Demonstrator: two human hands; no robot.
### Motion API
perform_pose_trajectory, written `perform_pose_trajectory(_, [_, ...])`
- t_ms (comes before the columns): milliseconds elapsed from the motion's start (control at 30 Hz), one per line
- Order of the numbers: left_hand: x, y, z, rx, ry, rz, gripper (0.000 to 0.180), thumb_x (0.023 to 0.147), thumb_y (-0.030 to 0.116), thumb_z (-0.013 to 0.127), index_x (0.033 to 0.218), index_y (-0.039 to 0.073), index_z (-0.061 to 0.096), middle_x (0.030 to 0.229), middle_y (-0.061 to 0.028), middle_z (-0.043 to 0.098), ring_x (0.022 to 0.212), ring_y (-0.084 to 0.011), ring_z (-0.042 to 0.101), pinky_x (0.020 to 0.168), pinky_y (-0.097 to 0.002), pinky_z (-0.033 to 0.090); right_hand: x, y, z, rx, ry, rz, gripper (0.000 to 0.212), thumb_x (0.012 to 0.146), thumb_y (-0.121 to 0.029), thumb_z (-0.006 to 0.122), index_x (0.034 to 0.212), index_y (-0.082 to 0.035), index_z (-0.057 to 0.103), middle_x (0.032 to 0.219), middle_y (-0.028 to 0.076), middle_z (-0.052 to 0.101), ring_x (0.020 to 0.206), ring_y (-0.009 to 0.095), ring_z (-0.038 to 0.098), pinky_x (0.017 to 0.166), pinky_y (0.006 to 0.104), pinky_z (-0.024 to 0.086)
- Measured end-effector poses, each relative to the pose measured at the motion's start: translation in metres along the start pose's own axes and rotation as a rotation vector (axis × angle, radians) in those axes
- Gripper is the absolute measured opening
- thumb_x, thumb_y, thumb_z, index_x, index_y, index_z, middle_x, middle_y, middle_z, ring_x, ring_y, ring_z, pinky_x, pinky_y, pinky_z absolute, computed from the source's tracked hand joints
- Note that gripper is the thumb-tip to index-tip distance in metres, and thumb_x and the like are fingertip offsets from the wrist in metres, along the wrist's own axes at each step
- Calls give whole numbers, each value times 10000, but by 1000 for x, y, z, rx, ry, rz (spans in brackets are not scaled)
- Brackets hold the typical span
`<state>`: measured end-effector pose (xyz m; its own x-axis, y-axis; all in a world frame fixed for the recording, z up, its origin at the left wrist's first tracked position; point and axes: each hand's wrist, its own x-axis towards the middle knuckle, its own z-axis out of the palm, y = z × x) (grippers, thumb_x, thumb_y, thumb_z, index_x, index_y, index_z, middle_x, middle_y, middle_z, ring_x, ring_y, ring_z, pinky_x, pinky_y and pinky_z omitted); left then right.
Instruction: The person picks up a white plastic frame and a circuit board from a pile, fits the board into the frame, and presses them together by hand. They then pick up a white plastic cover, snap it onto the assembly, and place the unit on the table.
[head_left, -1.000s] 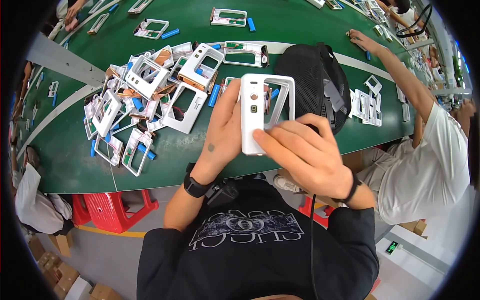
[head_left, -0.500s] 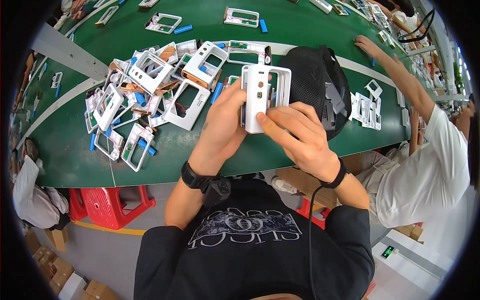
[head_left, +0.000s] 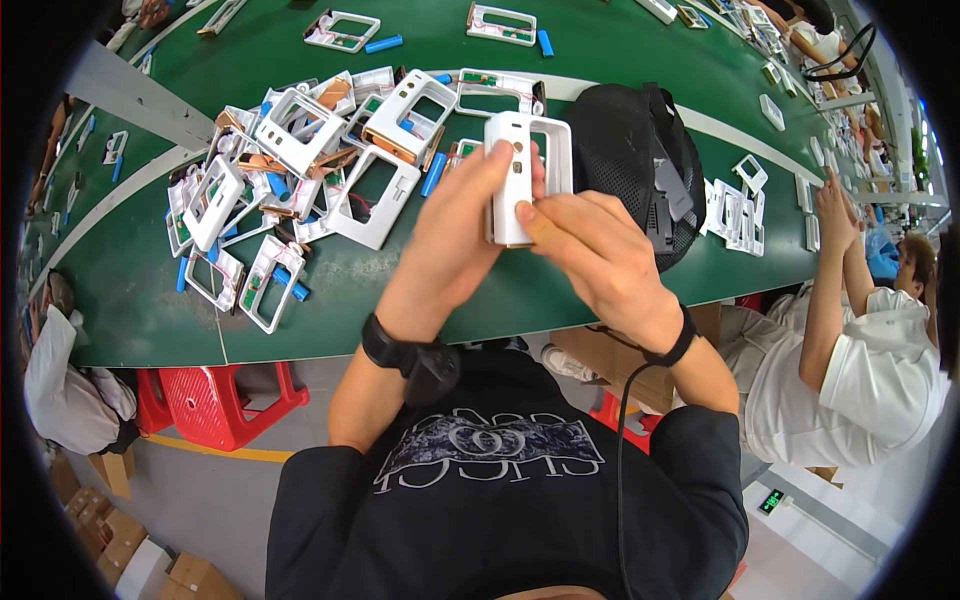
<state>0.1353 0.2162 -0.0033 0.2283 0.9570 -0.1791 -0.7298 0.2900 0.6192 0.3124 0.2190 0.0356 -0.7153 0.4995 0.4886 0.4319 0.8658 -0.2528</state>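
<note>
A white plastic housing with a large rectangular opening stands upright between my hands, above the table's near side. My left hand is wrapped round its left side, with the thumb pressed on the narrow front face near some small holes. Fingertips of that hand show through the opening. My right hand grips the lower right corner, its thumb on the front face and its fingers curled behind. To the left lies a heap of similar white housings with green circuit boards, thin wires and blue cylindrical cells.
A black mesh bag with dark devices sits just right of my hands. Beyond it, white frames lie stacked near a co-worker in white. More housings rest on the green table's far side. A grey post stands left.
My left thumb has come onto the housing's front face, and the housing has shifted slightly up. The co-worker's outstretched arm has drawn back to the right. A white housing now lies at the far right.
</note>
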Motion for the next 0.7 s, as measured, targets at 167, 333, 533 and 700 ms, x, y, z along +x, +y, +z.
perform_pose_trajectory(167, [7, -1, -13, -168, -55, -83, 352, 1058, 319, 479, 1239, 25, 545, 1091, -59, 640, 998, -154, 619, 841, -338, 523, -5, 2, 10, 136, 37, 97, 488, 715, 17, 799, 1189, -3, 686, 1050, 132, 696, 917, 294, 674, 816, 370, 530])
perform_pose_trajectory(333, [4, 0, -25, -350, -240, -127, 451, 943, 115, 545, 1369, -14, 475, 1294, -121, 604, 1172, -211, 596, 979, -373, 494, -4, 3, 10, 202, 35, 171, 494, 709, 24, 810, 1184, 13, 676, 1079, 152, 710, 938, 312, 678, 814, 366, 541])
perform_pose_trajectory(533, [-12, 0, -11, -128, -359, 84, 755, 803, -28, 548, 1515, -20, 296, 1498, -193, 449, 1349, -298, 498, 1112, -417, 421, 2, 4, -8, 284, 14, 208, 475, 716, 27, 808, 1171, 21, 672, 1129, 158, 714, 954, 312, 683, 828, 366, 544])
perform_pose_trajectory(700, [-14, 5, -6, 12, -427, 188, 849, 776, -81, 509, 1557, -14, 184, 1566, -235, 350, 1433, -364, 399, 1115, -443, 430, 13, -4, -24, 276, 18, 153, 463, 717, 31, 802, 1163, 19, 676, 1141, 157, 713, 953, 320, 683, 834, 368, 542])
